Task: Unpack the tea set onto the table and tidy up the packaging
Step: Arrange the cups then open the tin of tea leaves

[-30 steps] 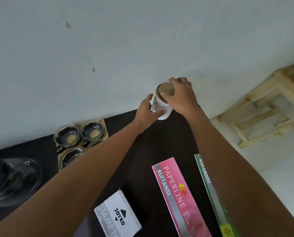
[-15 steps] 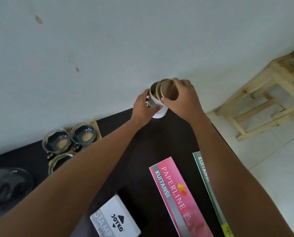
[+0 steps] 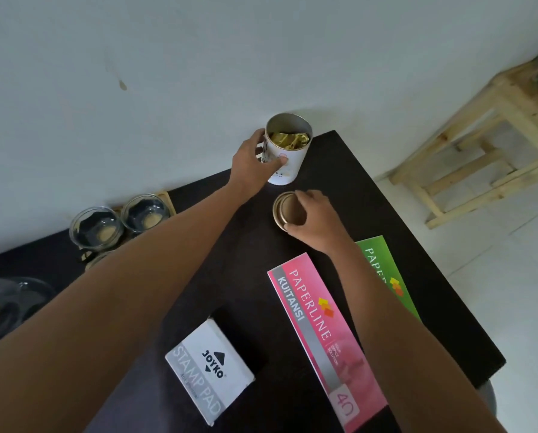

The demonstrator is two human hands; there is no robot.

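left hand (image 3: 252,164) curls round the white tin (image 3: 288,151), open-topped, upright at the far edge of the dark worktop (image 3: 386,220), gold packets visible inside. right hand (image 3: 316,221) pinches the lid (image 3: 289,212) by its rim, low over or on the worktop just in front of the tin; contact cannot be told. step in hand, by judgement: setting the lid aside. next move likely calls for freeing the right hand and reaching into the tin. glass cups (image 3: 120,223) on a wooden tray sit far left; pink pad (image 3: 320,332), green pad (image 3: 383,270) and stamp pad (image 3: 209,370) lie nearer. pale wall behind, wooden stool (image 3: 467,145) on tiled floor at right.
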